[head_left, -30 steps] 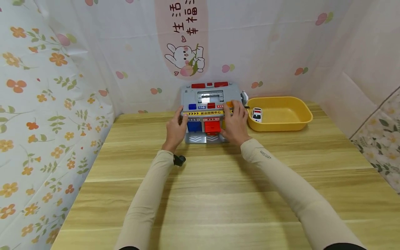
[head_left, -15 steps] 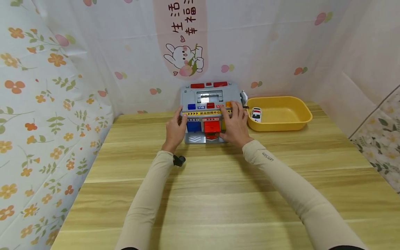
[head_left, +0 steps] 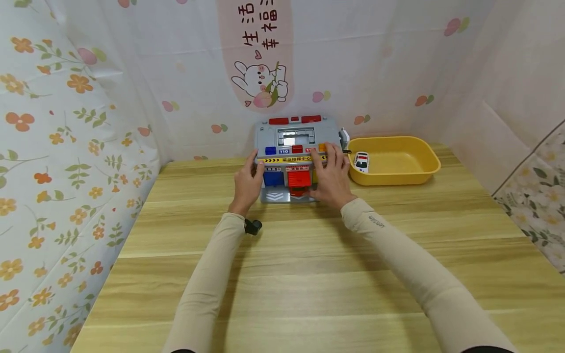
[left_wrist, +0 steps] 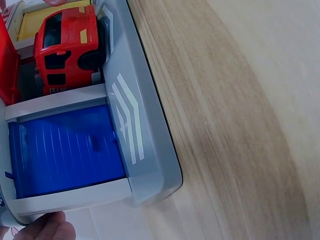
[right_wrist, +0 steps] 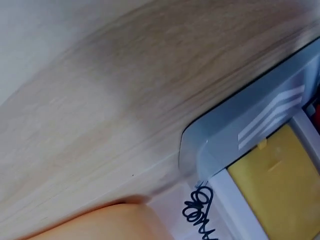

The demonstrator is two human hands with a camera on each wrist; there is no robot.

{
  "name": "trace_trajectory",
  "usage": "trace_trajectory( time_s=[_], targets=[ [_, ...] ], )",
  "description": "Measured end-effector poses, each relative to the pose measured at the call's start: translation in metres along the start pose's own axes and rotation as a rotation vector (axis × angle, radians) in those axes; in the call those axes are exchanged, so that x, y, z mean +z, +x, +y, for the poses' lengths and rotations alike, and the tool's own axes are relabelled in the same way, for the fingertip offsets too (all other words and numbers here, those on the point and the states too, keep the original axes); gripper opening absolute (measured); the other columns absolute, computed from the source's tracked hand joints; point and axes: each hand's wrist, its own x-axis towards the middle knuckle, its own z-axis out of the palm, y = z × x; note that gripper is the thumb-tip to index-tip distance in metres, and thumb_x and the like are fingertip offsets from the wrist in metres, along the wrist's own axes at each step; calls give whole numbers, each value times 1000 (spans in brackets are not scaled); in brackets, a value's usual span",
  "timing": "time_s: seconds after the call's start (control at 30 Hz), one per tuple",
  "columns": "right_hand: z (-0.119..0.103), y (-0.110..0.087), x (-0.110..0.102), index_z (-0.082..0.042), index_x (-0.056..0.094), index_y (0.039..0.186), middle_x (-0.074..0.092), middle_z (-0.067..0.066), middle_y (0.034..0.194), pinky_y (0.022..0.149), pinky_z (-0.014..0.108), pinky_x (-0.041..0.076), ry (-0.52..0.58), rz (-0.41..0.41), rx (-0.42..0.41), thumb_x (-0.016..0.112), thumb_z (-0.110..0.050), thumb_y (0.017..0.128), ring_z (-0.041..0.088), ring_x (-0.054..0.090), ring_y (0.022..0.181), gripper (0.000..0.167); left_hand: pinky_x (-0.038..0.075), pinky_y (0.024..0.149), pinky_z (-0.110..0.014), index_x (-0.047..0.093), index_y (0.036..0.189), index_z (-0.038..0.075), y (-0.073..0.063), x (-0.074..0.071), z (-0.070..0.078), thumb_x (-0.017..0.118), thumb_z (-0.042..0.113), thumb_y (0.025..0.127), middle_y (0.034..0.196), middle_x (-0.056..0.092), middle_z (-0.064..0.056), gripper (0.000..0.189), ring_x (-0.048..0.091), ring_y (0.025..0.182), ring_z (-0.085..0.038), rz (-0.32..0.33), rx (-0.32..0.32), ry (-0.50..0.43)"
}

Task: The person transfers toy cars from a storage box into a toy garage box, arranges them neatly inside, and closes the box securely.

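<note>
A grey toy garage (head_left: pixel 267 131) stands at the back of the table in the head view. My left hand (head_left: pixel 246 185) grips its left front corner, the fingers (left_wrist: pixel 54 227) at its side wall. My right hand (head_left: pixel 334 180) rests on the right front, fingers along the roof edge by the coloured buttons, thumb low beside the red door (head_left: pixel 299 177). That door stands raised, and a red toy car (left_wrist: pixel 70 47) sits in its opening, nose over the grey ramp. The blue door (left_wrist: pixel 70 150) is down; so is the yellow door (right_wrist: pixel 277 182).
Right of the garage stands a yellow basin (head_left: pixel 437 164) with a white toy police car (head_left: pixel 362 162) inside. A black coiled cord (right_wrist: pixel 200 207) hangs at the garage's right side. A patterned cloth (head_left: pixel 185 68) hangs behind the wooden table (head_left: pixel 291 284).
The red toy car has come a little further forward from under the red door. My right index finger has shifted left on the roof edge and the thumb has moved left; my left hand stays put.
</note>
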Motion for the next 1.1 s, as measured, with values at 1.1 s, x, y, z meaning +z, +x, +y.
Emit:
trace_trajectory(
  time_s=[1.1],
  targets=[
    [4, 11, -24, -4, 41, 145, 36, 23, 147, 112, 62, 21, 54, 5, 22, 79, -17, 84, 43, 18, 144, 73, 56, 94, -42, 43, 154, 20, 0, -1, 0, 44, 38, 106, 103, 69, -13, 51, 64, 95, -24, -9, -14, 13]
  ],
)
